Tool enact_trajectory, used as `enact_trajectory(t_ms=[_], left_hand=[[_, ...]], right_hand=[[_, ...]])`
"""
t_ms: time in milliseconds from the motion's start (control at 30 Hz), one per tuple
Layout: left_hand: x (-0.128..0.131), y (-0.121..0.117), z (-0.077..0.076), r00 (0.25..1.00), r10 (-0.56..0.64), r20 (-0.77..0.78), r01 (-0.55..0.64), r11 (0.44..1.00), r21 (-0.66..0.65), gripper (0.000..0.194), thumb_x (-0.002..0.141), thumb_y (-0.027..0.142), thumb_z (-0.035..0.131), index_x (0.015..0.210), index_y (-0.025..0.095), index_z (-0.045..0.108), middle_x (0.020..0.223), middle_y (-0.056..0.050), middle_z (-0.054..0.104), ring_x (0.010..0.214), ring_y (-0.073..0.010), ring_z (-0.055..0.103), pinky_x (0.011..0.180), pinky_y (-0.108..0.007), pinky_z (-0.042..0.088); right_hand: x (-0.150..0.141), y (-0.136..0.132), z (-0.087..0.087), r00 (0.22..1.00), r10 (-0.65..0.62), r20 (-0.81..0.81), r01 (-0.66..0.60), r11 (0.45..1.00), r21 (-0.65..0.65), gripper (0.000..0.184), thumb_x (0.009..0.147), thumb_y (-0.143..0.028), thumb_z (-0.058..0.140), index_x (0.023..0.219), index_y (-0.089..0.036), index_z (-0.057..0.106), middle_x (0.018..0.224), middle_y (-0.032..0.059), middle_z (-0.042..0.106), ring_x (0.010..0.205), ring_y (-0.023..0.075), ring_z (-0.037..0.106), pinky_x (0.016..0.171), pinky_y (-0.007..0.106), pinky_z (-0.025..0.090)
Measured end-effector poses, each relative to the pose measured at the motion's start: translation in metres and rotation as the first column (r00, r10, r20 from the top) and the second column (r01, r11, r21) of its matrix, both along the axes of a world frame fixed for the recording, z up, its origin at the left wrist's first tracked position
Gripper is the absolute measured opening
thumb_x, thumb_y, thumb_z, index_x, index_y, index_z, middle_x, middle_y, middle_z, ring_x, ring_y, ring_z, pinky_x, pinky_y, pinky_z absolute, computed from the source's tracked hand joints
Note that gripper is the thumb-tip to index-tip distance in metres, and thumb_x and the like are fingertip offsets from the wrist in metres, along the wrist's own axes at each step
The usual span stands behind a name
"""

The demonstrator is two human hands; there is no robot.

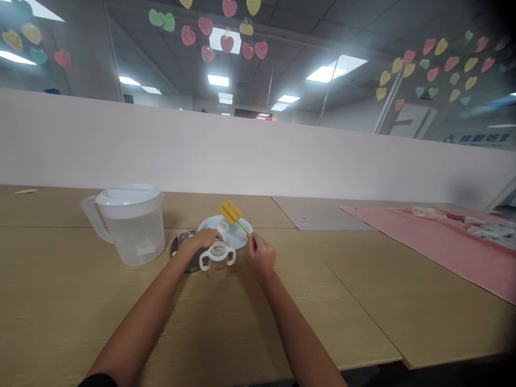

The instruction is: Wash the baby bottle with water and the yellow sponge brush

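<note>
My right hand [262,257] is closed around the green handle of a yellow sponge brush [230,212], its head tilted up and to the left over a white plate [244,242]. My left hand [206,237] reaches over a round metal tray [193,264], with its fingers closed at a small white bottle collar [223,228] above the plate; the fingertips are partly hidden. In front of the plate stands an uncapped baby bottle [218,267] with two white handles and red lettering. A small clear cap [184,236] rests on the tray.
To the left stands a large lidded plastic pitcher [139,231] with water in it. A pink cloth [423,242] covers the table's right side, with crumpled plastic [494,232] on it. Behind the wooden table [80,301] runs a low white wall [250,156] under glass.
</note>
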State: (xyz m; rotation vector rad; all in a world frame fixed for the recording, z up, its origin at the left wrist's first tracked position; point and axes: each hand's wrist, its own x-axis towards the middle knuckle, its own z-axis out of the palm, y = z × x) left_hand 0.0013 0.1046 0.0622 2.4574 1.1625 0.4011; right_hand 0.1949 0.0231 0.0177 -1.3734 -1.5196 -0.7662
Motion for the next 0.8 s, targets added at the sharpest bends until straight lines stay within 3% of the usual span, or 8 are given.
enact_trajectory(t_ms=[233, 400, 600, 800], left_hand=[[-0.001, 0.002, 0.012, 0.996, 0.045, 0.08, -0.05, 0.996, 0.071, 0.015, 0.059, 0.019, 0.056, 0.067, 0.018, 0.068, 0.076, -0.005, 0.07, 0.073, -0.0192, 0.062, 0.068, -0.026, 0.045], [-0.006, -0.002, 0.037, 0.975, 0.079, 0.21, -0.115, 0.979, 0.169, 0.018, 0.068, 0.025, 0.055, 0.077, 0.016, 0.067, 0.085, -0.007, 0.07, 0.082, -0.0203, 0.063, 0.077, -0.029, 0.046], [-0.013, -0.025, 0.068, 0.909, -0.041, 0.414, -0.067, 0.968, 0.243, 0.015, 0.071, 0.029, 0.055, 0.071, 0.017, 0.064, 0.078, -0.002, 0.069, 0.081, -0.0182, 0.063, 0.078, -0.028, 0.046], [-0.015, -0.027, 0.07, 0.932, -0.016, 0.362, -0.084, 0.962, 0.258, 0.017, 0.073, 0.033, 0.053, 0.074, 0.017, 0.061, 0.079, -0.003, 0.068, 0.078, -0.0176, 0.061, 0.072, -0.027, 0.045]], right_hand=[[0.0, -0.001, 0.0, 0.999, -0.019, -0.039, 0.019, 1.0, -0.022, 0.038, 0.095, -0.034, 0.036, 0.086, -0.016, 0.067, 0.067, 0.0048, 0.067, 0.053, 0.0087, 0.057, 0.051, 0.02, 0.031], [-0.002, -0.001, 0.001, 0.999, 0.032, -0.003, -0.032, 0.999, 0.035, 0.035, 0.095, -0.033, 0.038, 0.086, -0.016, 0.067, 0.066, 0.0042, 0.067, 0.053, 0.0081, 0.056, 0.051, 0.02, 0.033], [-0.005, -0.002, 0.004, 0.997, 0.018, -0.072, -0.013, 0.997, 0.077, 0.035, 0.095, -0.032, 0.037, 0.09, -0.015, 0.068, 0.065, 0.005, 0.067, 0.054, 0.0092, 0.057, 0.053, 0.02, 0.035], [-0.008, -0.005, 0.008, 0.984, 0.038, -0.177, -0.032, 0.999, 0.035, 0.04, 0.095, -0.037, 0.037, 0.085, -0.015, 0.068, 0.066, 0.0061, 0.067, 0.053, 0.0102, 0.056, 0.052, 0.02, 0.034]])
